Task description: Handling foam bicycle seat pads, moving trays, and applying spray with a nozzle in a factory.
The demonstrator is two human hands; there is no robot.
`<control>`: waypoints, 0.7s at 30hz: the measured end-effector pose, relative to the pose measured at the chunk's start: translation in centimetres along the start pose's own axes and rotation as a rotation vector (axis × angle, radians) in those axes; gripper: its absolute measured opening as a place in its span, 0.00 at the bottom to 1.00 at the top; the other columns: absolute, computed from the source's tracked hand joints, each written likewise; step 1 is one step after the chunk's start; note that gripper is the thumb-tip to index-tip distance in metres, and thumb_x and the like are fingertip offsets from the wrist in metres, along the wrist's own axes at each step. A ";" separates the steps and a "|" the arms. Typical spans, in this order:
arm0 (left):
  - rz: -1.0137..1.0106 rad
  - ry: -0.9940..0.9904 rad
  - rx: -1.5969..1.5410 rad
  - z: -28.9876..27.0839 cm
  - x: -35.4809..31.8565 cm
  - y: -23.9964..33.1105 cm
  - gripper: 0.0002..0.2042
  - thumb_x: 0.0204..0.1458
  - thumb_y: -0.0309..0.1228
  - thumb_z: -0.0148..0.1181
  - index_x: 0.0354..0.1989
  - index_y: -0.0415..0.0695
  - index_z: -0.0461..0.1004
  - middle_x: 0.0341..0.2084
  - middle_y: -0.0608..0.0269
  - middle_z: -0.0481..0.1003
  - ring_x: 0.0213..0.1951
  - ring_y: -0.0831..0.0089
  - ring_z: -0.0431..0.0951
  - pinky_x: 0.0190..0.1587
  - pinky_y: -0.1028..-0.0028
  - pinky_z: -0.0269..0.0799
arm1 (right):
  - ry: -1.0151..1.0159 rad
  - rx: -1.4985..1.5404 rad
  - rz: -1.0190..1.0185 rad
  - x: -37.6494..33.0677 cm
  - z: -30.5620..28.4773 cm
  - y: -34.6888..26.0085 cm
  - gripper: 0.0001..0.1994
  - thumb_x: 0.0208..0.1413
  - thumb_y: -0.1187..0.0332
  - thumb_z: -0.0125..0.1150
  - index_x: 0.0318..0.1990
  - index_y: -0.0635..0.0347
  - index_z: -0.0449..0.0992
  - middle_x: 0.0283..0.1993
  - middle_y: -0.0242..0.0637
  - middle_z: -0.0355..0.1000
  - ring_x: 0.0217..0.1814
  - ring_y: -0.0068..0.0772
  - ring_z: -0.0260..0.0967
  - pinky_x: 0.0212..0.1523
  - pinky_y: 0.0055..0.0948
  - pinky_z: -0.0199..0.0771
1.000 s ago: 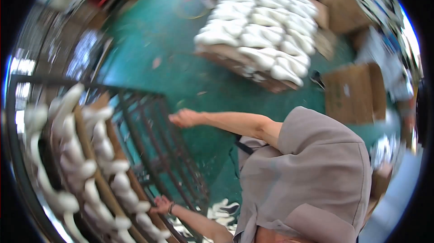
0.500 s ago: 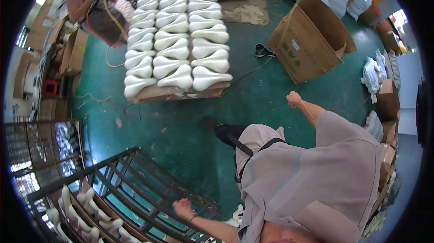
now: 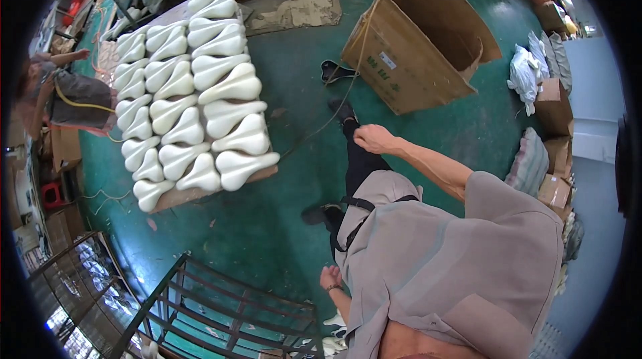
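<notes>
My right hand (image 3: pixel 372 137) is curled in a loose grip around nothing, swung out over the green floor (image 3: pixel 267 225) near the big open brown cardboard box (image 3: pixel 421 38). My left hand (image 3: pixel 330 277) hangs low beside the dark metal-bar rack (image 3: pixel 221 305), fingers partly bent, also empty as far as I can tell. The white moulded saddle-shaped pieces (image 3: pixel 194 91) lie in rows on a flat board (image 3: pixel 200 192) on the floor, well apart from both hands. I judge I am between loads: the stack looks untouched and nothing is in hand.
</notes>
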State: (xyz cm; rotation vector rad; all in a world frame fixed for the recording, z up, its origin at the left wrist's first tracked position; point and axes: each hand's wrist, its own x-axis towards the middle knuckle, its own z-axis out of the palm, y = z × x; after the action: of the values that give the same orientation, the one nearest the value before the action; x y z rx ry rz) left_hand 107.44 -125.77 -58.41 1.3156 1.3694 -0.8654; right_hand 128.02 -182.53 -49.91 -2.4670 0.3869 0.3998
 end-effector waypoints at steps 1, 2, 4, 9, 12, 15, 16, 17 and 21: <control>0.062 0.113 -0.067 3.6 -0.7 2.3 0.20 0.65 0.41 0.61 0.58 0.41 0.73 0.42 0.56 0.81 0.38 0.66 0.82 0.39 0.63 0.80 | 0.100 -0.058 -0.110 3.4 -2.3 1.6 0.12 0.60 0.62 0.57 0.35 0.61 0.80 0.37 0.49 0.77 0.42 0.54 0.77 0.45 0.49 0.78; 0.114 0.130 -0.047 7.1 -1.6 4.1 0.20 0.65 0.39 0.60 0.60 0.42 0.71 0.44 0.54 0.81 0.38 0.64 0.82 0.40 0.59 0.81 | 0.196 -0.111 -0.217 7.0 -4.4 3.4 0.12 0.60 0.62 0.58 0.34 0.61 0.79 0.37 0.46 0.76 0.42 0.52 0.77 0.44 0.47 0.79; 0.195 0.160 0.009 14.9 -2.7 7.1 0.21 0.65 0.37 0.61 0.64 0.44 0.70 0.45 0.54 0.81 0.39 0.64 0.83 0.41 0.61 0.82 | 0.278 -0.221 -0.283 14.5 -9.5 8.4 0.09 0.58 0.65 0.60 0.32 0.60 0.78 0.37 0.44 0.75 0.42 0.48 0.76 0.43 0.43 0.78; 0.456 -0.096 0.221 37.0 -7.8 16.9 0.22 0.66 0.37 0.61 0.65 0.41 0.70 0.47 0.55 0.82 0.40 0.67 0.84 0.44 0.66 0.82 | 0.584 -0.097 -0.286 27.3 -21.9 18.0 0.06 0.55 0.70 0.63 0.38 0.59 0.80 0.41 0.44 0.78 0.47 0.50 0.76 0.48 0.45 0.78; 0.551 -0.284 0.396 51.1 -11.1 23.3 0.21 0.66 0.34 0.61 0.64 0.38 0.70 0.46 0.53 0.82 0.42 0.69 0.84 0.45 0.70 0.82 | 0.803 -0.223 -0.074 26.0 -28.9 24.0 0.15 0.52 0.73 0.68 0.48 0.60 0.78 0.57 0.46 0.73 0.61 0.51 0.70 0.61 0.45 0.72; 0.642 -0.421 0.463 60.9 -10.6 27.4 0.19 0.65 0.32 0.62 0.60 0.37 0.74 0.43 0.55 0.82 0.41 0.71 0.84 0.43 0.72 0.81 | 0.886 -0.302 0.037 23.0 -31.3 27.2 0.21 0.53 0.72 0.68 0.56 0.59 0.76 0.62 0.47 0.69 0.65 0.53 0.67 0.63 0.46 0.69; 0.695 -0.501 0.490 64.6 -9.9 28.6 0.19 0.65 0.33 0.62 0.60 0.37 0.74 0.43 0.56 0.82 0.40 0.71 0.83 0.42 0.73 0.80 | 0.911 -0.269 0.119 21.6 -32.4 28.4 0.23 0.54 0.71 0.68 0.58 0.59 0.74 0.63 0.46 0.68 0.65 0.52 0.66 0.64 0.46 0.68; 0.721 -0.527 0.531 68.7 -9.7 29.5 0.18 0.65 0.33 0.61 0.60 0.37 0.74 0.43 0.56 0.82 0.39 0.72 0.83 0.42 0.73 0.80 | 0.938 -0.238 0.203 19.8 -33.3 29.9 0.25 0.54 0.70 0.68 0.61 0.58 0.72 0.64 0.45 0.67 0.66 0.52 0.66 0.65 0.46 0.67; 0.784 -0.450 0.624 78.4 -3.9 33.6 0.15 0.65 0.32 0.61 0.56 0.38 0.76 0.41 0.57 0.83 0.39 0.72 0.84 0.40 0.72 0.82 | 0.681 -0.001 0.534 15.9 -28.1 35.5 0.24 0.61 0.68 0.64 0.63 0.64 0.70 0.60 0.51 0.74 0.61 0.53 0.73 0.62 0.44 0.73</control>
State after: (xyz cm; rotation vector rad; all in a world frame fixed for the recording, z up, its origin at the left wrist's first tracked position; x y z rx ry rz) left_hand 154.06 -196.59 -68.49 1.7928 0.1601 -0.9645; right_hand 135.11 -229.93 -52.44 -2.4127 1.3301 -0.2589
